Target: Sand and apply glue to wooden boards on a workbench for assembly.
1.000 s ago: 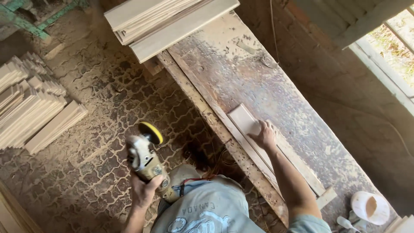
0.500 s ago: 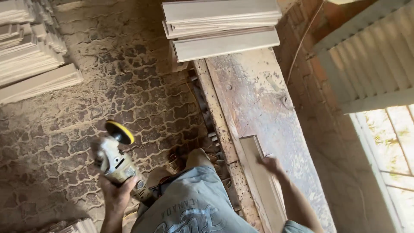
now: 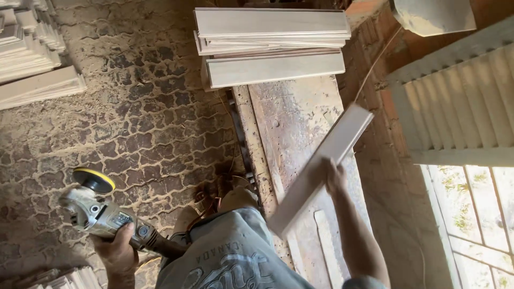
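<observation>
1. We look straight down from our head camera: our right hand [image 3: 334,176] grips a long, pale, flat wooden board [image 3: 320,168] near its middle, fingers wrapped round the far edge and clamped on the wood.
2. The board is lifted clear of the worn, dust-covered wooden workbench [image 3: 300,123] and tilts diagonally, its upper end toward the red brick wall [image 3: 375,32] and its lower end just above our grey printed shirt [image 3: 235,257].
3. Our left hand [image 3: 119,256] is closed round the handle of a grey angle grinder with a yellow-edged sanding disc [image 3: 93,206], fingers curled tight on the body; the tool is held out over the floor, well apart from the bench, disc facing up and away from us.
4. At the bench's far end a stack of similar pale boards [image 3: 273,45] lies crosswise, its ends overhanging both edges of the bench.
5. A narrow pale strip of wood [image 3: 327,246] lies flat on the bench below the raised board, near our right forearm.
6. The floor of interlocking paving stones [image 3: 139,123] is coated in sawdust, and a second pile of pale boards [image 3: 32,59] rests on it at upper left, with more board ends [image 3: 80,278] showing at the bottom-left corner.
7. To the right, a slatted grey shutter [image 3: 460,101] stands open beside a bright window [image 3: 471,214].
</observation>
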